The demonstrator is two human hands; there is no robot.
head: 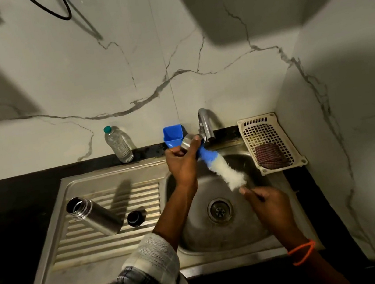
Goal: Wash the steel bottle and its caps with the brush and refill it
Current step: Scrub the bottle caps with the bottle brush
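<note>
From my remote station I record the following. My left hand [182, 161] grips a small steel cap [188, 143] up by the tap [205, 124], fingers curled round it. My right hand [269, 205] pinches the thin handle of the brush [223, 170], whose blue and white bristle head points up toward the cap and appears to reach it, over the sink [197, 243]. Whether water is running I cannot tell.

The steel bottle [92, 215] lies on its side on the drainboard [114, 242], mouth open toward the upper left, uncapped. A second, dark cap [136, 218] stands just beside its base. Neither is being touched.

Judgement: the work is at the cap-scrubbing stage. Whether the bottle has been brushed cannot be established; it holds no visible water, so refilling and recapping remain, and the dark cap likely awaits its turn.

Also present: a plastic water bottle [118, 144], a blue cup [173, 135] and a basket [271, 143] with a cloth
</note>
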